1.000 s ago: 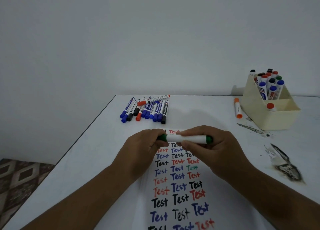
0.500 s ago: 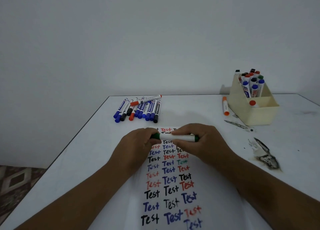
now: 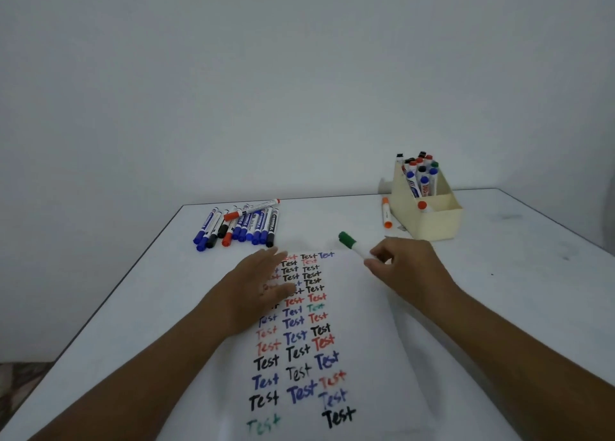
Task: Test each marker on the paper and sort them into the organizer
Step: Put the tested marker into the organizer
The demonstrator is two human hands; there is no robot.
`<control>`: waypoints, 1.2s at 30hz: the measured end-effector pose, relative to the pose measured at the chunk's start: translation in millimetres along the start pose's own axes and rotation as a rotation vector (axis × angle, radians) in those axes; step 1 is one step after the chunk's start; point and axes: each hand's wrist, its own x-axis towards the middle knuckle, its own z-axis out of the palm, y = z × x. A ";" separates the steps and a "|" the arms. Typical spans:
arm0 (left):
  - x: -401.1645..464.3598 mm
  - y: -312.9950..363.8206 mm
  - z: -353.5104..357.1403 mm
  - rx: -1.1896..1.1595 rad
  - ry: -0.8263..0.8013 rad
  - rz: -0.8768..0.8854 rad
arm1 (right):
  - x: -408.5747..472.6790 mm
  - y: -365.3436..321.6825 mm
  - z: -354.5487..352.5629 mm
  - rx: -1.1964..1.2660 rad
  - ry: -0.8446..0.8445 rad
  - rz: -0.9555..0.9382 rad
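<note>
head: green marker (image 3: pixel 353 245) in r hand (image 3: pixel 404 267)

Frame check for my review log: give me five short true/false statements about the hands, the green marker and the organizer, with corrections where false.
1. The right hand holds the green marker. True.
2. The green marker's cap is off. False: the cap is on.
3. The left hand lies open over the paper. True.
4. The organizer is empty. False: markers stand in it.
5. An orange marker lies beside the organizer. True.
</note>
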 end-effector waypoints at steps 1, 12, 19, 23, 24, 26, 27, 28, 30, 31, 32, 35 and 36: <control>0.8 -1.4 0.1 0.014 -0.020 0.008 | -3.3 8.9 -6.5 0.000 0.015 0.072; 6.3 -0.8 0.2 0.118 -0.088 0.001 | -26.2 89.1 -65.2 -0.061 0.159 0.483; 5.9 8.1 0.1 0.136 -0.094 -0.021 | -35.1 100.1 -61.6 -0.024 0.190 0.559; 7.8 4.7 1.6 0.123 -0.091 -0.022 | -34.6 107.5 -53.5 -0.042 0.200 0.532; 8.5 4.1 1.5 0.118 -0.088 -0.022 | -34.7 108.7 -52.0 -0.052 0.204 0.532; 9.5 2.3 1.3 0.119 -0.083 -0.023 | -34.6 109.6 -50.0 -0.074 0.192 0.520; 9.7 1.5 1.7 0.115 -0.083 -0.025 | -34.4 109.7 -50.1 -0.076 0.188 0.516; 9.5 1.0 1.8 0.108 -0.082 -0.024 | -34.1 109.7 -50.7 -0.077 0.188 0.518; 8.9 0.8 2.3 0.094 -0.082 -0.021 | -33.1 109.7 -51.6 -0.080 0.190 0.533; 8.7 1.8 2.2 0.095 -0.082 -0.022 | -32.5 110.3 -51.4 -0.077 0.192 0.542; 8.5 3.1 2.1 0.101 -0.080 -0.024 | -32.1 111.1 -51.4 -0.070 0.197 0.549; 8.9 7.6 0.0 0.123 -0.079 -0.028 | -30.6 112.0 -50.4 -0.061 0.200 0.539; 8.9 8.4 -0.4 0.124 -0.083 -0.029 | -30.7 111.8 -49.9 -0.060 0.191 0.530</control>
